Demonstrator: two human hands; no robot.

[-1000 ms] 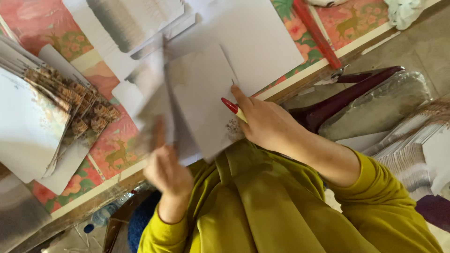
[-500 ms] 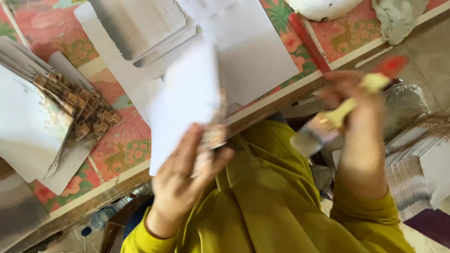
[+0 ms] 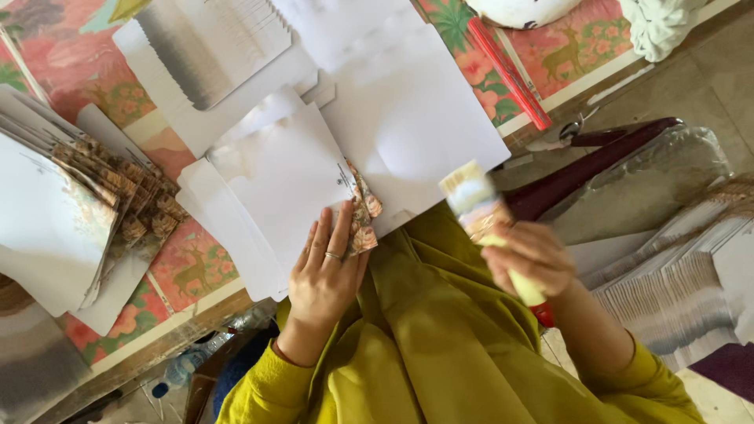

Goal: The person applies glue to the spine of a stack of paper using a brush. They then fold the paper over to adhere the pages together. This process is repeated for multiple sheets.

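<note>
The left hand (image 3: 326,271) is lying flat, fingers together, pressing a white rectangular paper envelope with a floral-patterned flap (image 3: 294,184) at the near edge of the floral-covered table (image 3: 188,267). The right hand (image 3: 530,255) is gripping a wide cream-handled paintbrush (image 3: 483,216) off the edge.

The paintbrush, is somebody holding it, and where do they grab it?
Yes. The right hand holds the paintbrush by its pale handle, bristles pointing toward the table. The left hand holds nothing; it presses flat on a white card.

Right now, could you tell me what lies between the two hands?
In the head view, only yellow-green cloth lies between the left hand, on the white card, and the right hand holding the brush.
</note>
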